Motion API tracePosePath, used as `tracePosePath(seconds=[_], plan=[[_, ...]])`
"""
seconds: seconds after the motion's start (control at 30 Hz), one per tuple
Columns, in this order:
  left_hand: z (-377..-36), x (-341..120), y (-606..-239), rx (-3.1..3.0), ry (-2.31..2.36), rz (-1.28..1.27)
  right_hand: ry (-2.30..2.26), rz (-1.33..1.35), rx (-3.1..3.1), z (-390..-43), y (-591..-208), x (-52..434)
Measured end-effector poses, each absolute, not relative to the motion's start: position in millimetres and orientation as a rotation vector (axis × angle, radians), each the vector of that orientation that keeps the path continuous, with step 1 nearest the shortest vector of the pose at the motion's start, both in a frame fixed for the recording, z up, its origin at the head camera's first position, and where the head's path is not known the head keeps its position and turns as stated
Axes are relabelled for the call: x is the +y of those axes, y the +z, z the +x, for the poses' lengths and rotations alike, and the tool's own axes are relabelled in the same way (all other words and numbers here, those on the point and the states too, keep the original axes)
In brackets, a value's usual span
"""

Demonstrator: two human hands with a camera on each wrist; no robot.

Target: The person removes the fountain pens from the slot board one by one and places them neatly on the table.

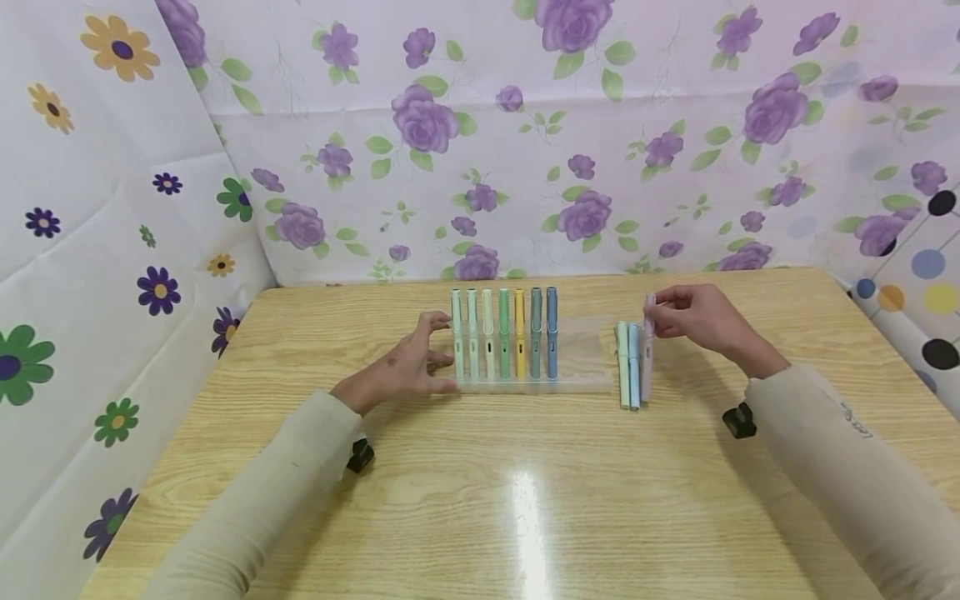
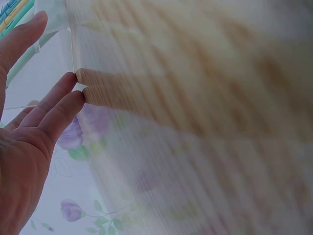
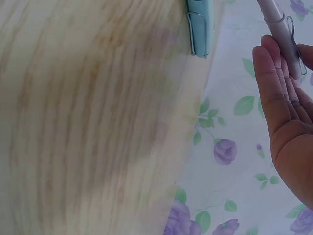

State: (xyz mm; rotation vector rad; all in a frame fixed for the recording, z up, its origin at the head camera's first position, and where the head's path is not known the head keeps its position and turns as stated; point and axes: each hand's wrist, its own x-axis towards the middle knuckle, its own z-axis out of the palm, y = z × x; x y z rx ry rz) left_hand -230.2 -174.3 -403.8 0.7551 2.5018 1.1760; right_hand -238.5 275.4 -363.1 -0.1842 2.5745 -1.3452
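A clear plastic tray (image 1: 583,350) lies at the middle of the wooden table (image 1: 525,500), with several pastel pens (image 1: 504,342) side by side in its left part. My left hand (image 1: 441,357) rests straight fingers against the tray's left end; in the left wrist view the fingertips (image 2: 73,85) touch the clear edge (image 2: 54,17). To the tray's right, a mint pen (image 1: 622,367) and a light blue pen (image 1: 634,367) lie on the table. My right hand (image 1: 658,313) pinches the far end of a pale pink pen (image 1: 647,360) beside them. The right wrist view shows that pink pen (image 3: 279,24) in my fingers (image 3: 274,83).
Floral cloth walls (image 1: 480,150) close off the table at the back and on both sides. The tray's right part holds no pens. A black strap mount sits under each wrist (image 1: 360,456) (image 1: 739,421). Bare wood stretches toward me.
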Motion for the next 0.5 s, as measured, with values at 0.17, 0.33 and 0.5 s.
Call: tracePosePath(seconds=[0.17, 0.33, 0.5], plan=[[-230, -175, -405, 2.504, 1.172, 0.752, -1.344, -0.166, 2.566, -240, -368, 277], [-230, -174, -404, 2.499, 1.177, 0.752, -1.344, -0.148, 2.542, -241, -375, 280], [-230, -174, -404, 2.502, 1.174, 0.754, -1.344, -0.143, 2.514, -243, -380, 281]])
